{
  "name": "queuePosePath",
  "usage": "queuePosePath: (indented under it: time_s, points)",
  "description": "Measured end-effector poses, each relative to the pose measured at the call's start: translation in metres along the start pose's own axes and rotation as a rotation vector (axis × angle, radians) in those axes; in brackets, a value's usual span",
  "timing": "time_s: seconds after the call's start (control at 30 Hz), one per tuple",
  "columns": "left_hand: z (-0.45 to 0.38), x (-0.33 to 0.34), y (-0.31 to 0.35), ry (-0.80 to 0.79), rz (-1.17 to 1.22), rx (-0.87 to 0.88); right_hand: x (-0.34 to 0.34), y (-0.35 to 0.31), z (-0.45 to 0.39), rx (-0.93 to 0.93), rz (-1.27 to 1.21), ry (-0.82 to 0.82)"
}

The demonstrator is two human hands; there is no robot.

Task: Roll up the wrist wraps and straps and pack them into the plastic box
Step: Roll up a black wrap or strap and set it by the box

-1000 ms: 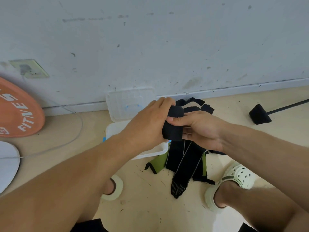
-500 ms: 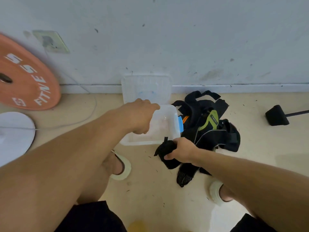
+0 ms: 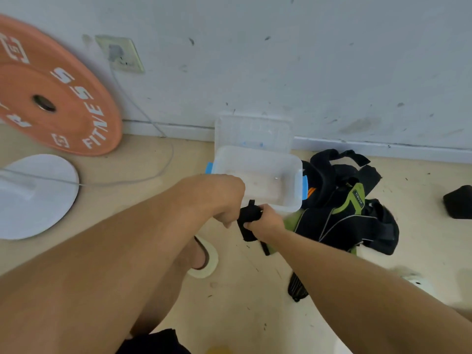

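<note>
Now the left hand (image 3: pixel 224 200), which half a second ago reached over the clear plastic box (image 3: pixel 258 180), is back at centre frame; its fingers curl down beside the black wrist wrap (image 3: pixel 246 221), whether touching it I can't tell. The right hand (image 3: pixel 265 221) grips the wrap just below the box's near rim. The box looks empty; this roll probably isn't packed yet. The remaining black-green straps (image 3: pixel 344 213) lie piled on the floor right of the box.
</note>
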State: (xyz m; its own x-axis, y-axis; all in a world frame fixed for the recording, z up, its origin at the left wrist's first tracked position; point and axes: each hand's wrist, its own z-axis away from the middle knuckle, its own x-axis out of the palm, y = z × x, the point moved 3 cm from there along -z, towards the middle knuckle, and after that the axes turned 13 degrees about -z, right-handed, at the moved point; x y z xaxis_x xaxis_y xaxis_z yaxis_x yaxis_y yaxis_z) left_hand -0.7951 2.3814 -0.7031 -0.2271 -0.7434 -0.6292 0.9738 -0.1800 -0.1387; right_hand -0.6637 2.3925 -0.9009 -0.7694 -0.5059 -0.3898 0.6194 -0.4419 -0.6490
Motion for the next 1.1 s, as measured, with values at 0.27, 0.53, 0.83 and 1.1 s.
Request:
queuePosePath:
  time_s: [0.27,0.53,0.83,1.1]
  points:
    - [0.000,0.005,-0.011,0.017,0.121,0.056,0.000,0.020,-0.015,0.029,0.022,-0.052]
    - [-0.003,0.002,-0.019,0.099,0.182,0.039,0.043,0.050,-0.031,0.180,-0.248,-0.032]
    - [-0.005,-0.019,-0.012,0.048,0.006,-0.096,0.077,0.058,-0.063,0.237,-0.410,-0.027]
    - [-0.014,-0.022,-0.010,0.037,0.007,-0.101,0.084,0.046,-0.084,0.185,-0.431,-0.026]
